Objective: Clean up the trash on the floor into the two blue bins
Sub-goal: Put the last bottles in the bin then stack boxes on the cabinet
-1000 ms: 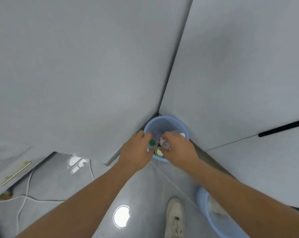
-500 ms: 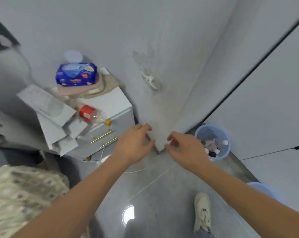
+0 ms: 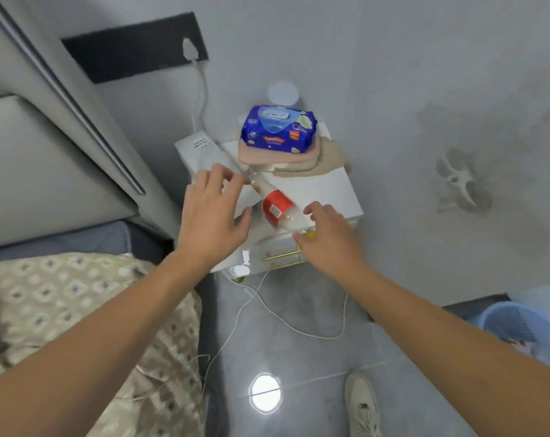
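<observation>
Reaching over the nightstand [image 3: 324,187], your left hand [image 3: 212,216] and right hand [image 3: 328,236] are spread, gripping nothing. The red-labelled bottle [image 3: 275,206] lies between them near the edge; a careless nudge could roll it off. One blue bin [image 3: 519,326] stands right.
</observation>
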